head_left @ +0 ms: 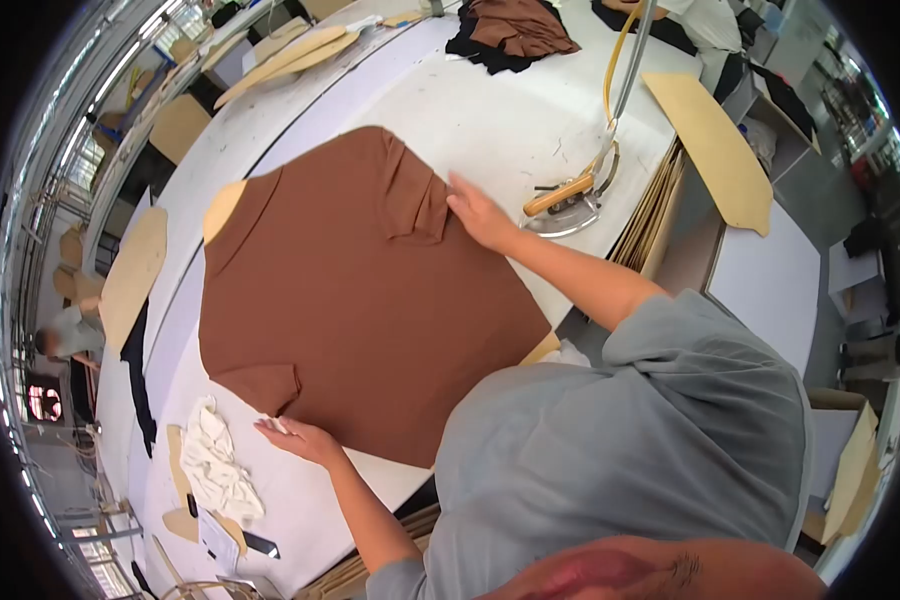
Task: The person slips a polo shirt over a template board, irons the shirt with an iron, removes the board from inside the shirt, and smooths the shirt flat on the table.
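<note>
A brown short-sleeved shirt [320, 290] lies spread on the white table, pulled over a tan board [224, 208] that shows at the neck and by the hem. My right hand [480, 215] is beside the folded far sleeve [415, 195], its fingers stretched out and slightly blurred at the cuff. Palm turned up, my left hand [305, 441] rests by the near sleeve [260, 385] with its fingers extended. Neither hand visibly grips the cloth.
An iron with a wooden handle [560, 196] stands right of the shirt, its hose rising. Crumpled white cloth [215, 460] and a phone [261, 545] lie at left. Brown and black garments [515, 30] sit at the back. Another person [75, 330] is at far left.
</note>
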Motion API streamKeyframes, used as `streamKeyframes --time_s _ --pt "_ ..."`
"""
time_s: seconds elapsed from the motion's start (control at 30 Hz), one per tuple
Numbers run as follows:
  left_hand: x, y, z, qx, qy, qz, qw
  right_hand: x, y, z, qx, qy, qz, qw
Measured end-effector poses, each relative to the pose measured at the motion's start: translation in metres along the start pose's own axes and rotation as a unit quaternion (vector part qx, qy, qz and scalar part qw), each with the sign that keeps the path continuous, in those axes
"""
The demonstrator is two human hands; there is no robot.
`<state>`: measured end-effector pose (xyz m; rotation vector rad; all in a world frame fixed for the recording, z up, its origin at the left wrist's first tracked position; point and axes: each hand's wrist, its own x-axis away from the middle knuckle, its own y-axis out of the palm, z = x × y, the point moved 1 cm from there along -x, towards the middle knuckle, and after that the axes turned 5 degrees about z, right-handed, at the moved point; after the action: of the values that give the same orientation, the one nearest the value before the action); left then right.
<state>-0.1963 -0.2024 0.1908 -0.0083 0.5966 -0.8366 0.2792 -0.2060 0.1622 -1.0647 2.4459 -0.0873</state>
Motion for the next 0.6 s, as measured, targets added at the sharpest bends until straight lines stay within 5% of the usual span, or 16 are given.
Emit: streamKeyframes --time_s 0.23,0.3,0.4,0.53,0.57,0.6 --pt "0.010 -0.008 -0.041 -0.023 -0.178 -0.147 0.973 0.040 -0.010 -0.008 -0.041 0.056 -0.015 0.997" --pt "0.067 -0.035 -0.075 -0.055 -0.164 -0.171 0.970 0.097 -0.041 0.020 0.018 0.136 -0.085 0.987" --pt "0.167 -0.057 -0.061 -0.017 -0.283 -0.109 0.953 0.185 -0.070 0.071 0.069 0.204 -0.169 0.962" --pt "0.137 -0.031 -0.096 0.062 -0.286 -0.110 0.950 0.143 -0.043 0.058 0.162 0.093 -0.090 0.978" --pt "0.122 -0.023 -0.050 0.109 -0.348 -0.154 0.918 0.131 -0.033 0.053 0.211 0.084 -0.070 0.971" --pt "0.105 -0.018 -0.038 0.015 -0.306 -0.235 0.923 0.121 -0.028 0.051 0.265 0.083 -0.073 0.958"
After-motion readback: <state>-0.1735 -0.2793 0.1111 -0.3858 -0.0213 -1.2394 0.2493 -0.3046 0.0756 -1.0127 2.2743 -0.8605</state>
